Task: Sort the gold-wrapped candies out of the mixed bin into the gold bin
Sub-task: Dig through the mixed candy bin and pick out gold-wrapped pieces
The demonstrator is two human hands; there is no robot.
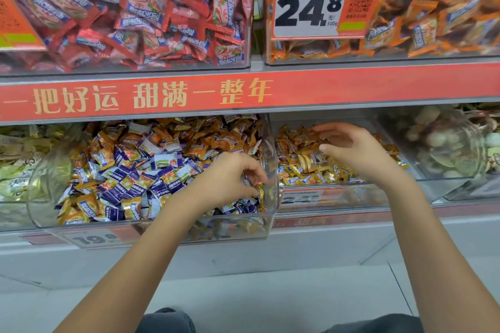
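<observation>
The mixed bin (151, 227), a clear plastic tub on the lower shelf, is seen filled with gold-wrapped candies (105, 155) mingled with purple-and-white wrapped candies (127, 186). The gold ones are concentrated toward the back and along the front left of that tub, with the purple ones heaped in the middle. Immediately to its right, sharing a side wall, the gold bin (351, 186) is observed; its contents are gold and orange wrappers only, and it is less full.

The left hand (230, 181) is placed inside the mixed bin at its right front corner, fingers curled inward toward the thumb. The grip is narrow; something small and gold appears to be caught at the fingertips, but the clear bin wall and glare prevent this from being confirmed. The right hand (349, 149) is held above the gold bin with fingers spread and relaxed (a wide grip, nothing held), palm turned leftward and down.

On the upper shelf, a bin of red-wrapped candies (130, 13) is noted at left and a bin of orange-wrapped candies (438, 8) at right, the latter bearing a price tag (311, 3) marked 24.8. A red shelf banner (189, 94) with gold characters runs between the two levels.
</observation>
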